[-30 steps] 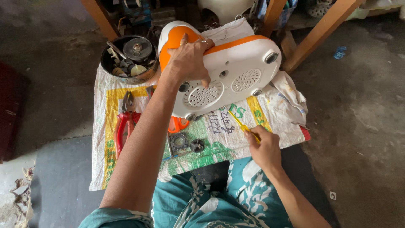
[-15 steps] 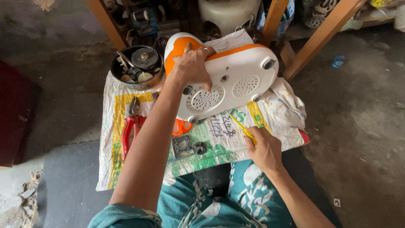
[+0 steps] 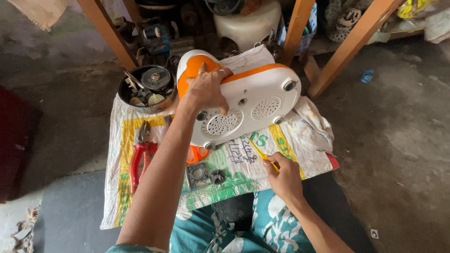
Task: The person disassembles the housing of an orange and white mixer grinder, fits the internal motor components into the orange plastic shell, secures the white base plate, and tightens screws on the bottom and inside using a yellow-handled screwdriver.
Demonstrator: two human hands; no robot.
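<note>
Sacking (image 3: 300, 145) covers the floor in front of me: a woven white bag spread flat, printed with yellow bands down its left side, green shapes along the near edge, a red strip at the right corner and dark handwriting in the middle, which I leave unread. On it lies the white and orange appliance (image 3: 255, 100), turned bottom-up, its underside showing two round perforated vents and grey feet at the corners.

My left hand (image 3: 206, 89) rests on that underside near the orange end, fingers spread and pressed flat, a ring on one finger. My right hand (image 3: 281, 175) is curled closed around a thin yellow screwdriver (image 3: 260, 152), pinching its handle; the shaft angles up toward the lower edge of the appliance, close beside a foot. I cannot tell whether the tip touches it.

Left of my forearm lie red-handled pliers (image 3: 140, 157). Above them sits a dark round bowl (image 3: 124, 96) holding metal parts. Just below the appliance lie small black parts (image 3: 206, 174) and an orange piece (image 3: 197, 153).
</note>
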